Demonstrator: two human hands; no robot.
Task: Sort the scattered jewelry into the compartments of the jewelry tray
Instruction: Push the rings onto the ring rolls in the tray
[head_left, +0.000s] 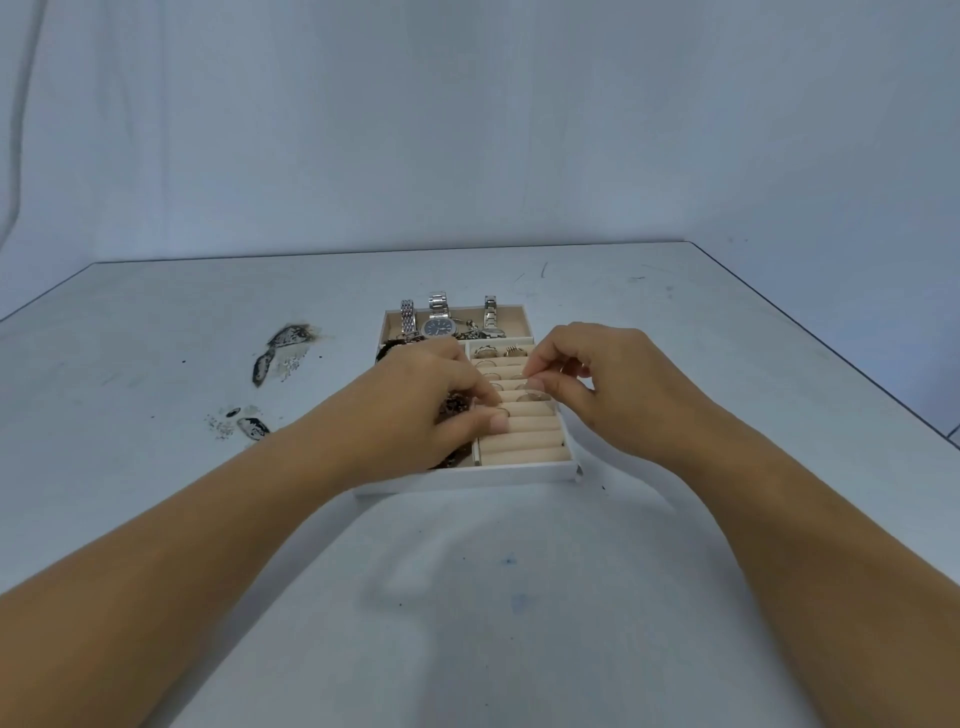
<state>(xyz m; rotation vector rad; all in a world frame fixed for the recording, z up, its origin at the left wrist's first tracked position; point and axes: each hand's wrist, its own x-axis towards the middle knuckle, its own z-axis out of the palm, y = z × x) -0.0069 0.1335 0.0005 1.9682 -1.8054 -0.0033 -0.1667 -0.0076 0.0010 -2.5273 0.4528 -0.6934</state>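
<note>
Rings (514, 351) stand wedged in the slots between the padded rolls (519, 444) that fill the right compartment of the tray (467, 480). The slots keep them upright and apart. The rolls nearest the tray's front rim are bare, so I judge the sorting well along but unfinished. Three watches (440, 326) lie side by side in the tray's back compartment, where the long space suits their straps.

The left grip (436, 400) reaches across the tray's left compartment, hiding most of the dark beads (457, 402) there. Its thumb and fingers are clamped on a thin ring (500, 413) at a middle roll, probably to seat it in a slot. The right grip (597, 384), over the tray's right side, is curled, and thumb and forefinger seem pinched on a second ring (535, 397) just beside the first.

The two grips nearly meet, so room between them is tight, and the divider lies close under the left thumb. Around the tray the tabletop (701, 353) is wide, with dark stains (285, 348) well to the tray's left.
</note>
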